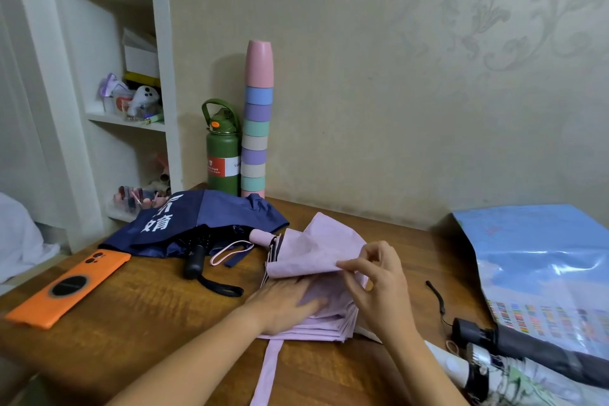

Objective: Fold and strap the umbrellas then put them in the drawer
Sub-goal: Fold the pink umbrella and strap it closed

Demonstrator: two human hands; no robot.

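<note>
Single head view, looking forward and down, close over table [158, 306]

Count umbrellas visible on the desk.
4. Navy fabric umbrella far left; pink fabric umbrella centre, under both hands; dark grey umbrella and white floral umbrella near right, partly cut off. More may be hidden under the blue plastic bag.

Pink umbrella [316, 250]; navy umbrella [197, 217], white lettering; orange phone [71, 287]; green bottle [222, 155]; pastel cups [257, 122].

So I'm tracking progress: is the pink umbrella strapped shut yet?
Not yet. The pink umbrella lies partly folded; its strap trails loose on the table, the right hand pinches one panel, and the left hand presses the pleats.
</note>
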